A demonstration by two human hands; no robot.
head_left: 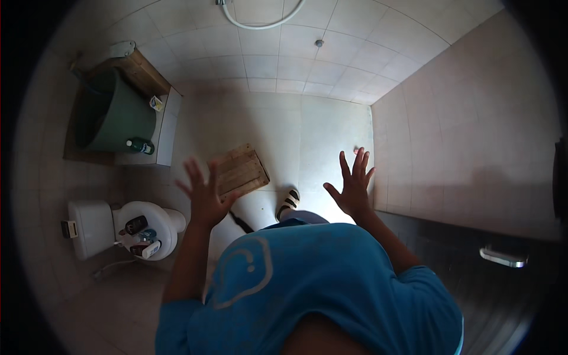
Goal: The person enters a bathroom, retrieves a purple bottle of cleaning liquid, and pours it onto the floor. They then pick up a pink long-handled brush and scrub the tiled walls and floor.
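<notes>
Both of my hands are raised over the floor in front of me, with nothing in them. My left hand (206, 198) is open, its fingers spread and slightly blurred; it overlaps the near left edge of a low wooden stool or board (241, 170) on the floor. Over the pale floor to the right, my right hand (352, 188) is also open with fingers apart. A small pinkish thing (356, 151) shows just behind its fingertips, too small to name. Below the hands, my sandalled foot (288, 204) stands on the floor.
At the left, a white toilet (90, 228) carries several bottles (137, 225) on its closed lid. A large green tub (131, 115) stands on a tiled ledge (168, 127) with a green bottle (140, 145). A dark door (438, 251) with a metal handle (503, 258) is at the right.
</notes>
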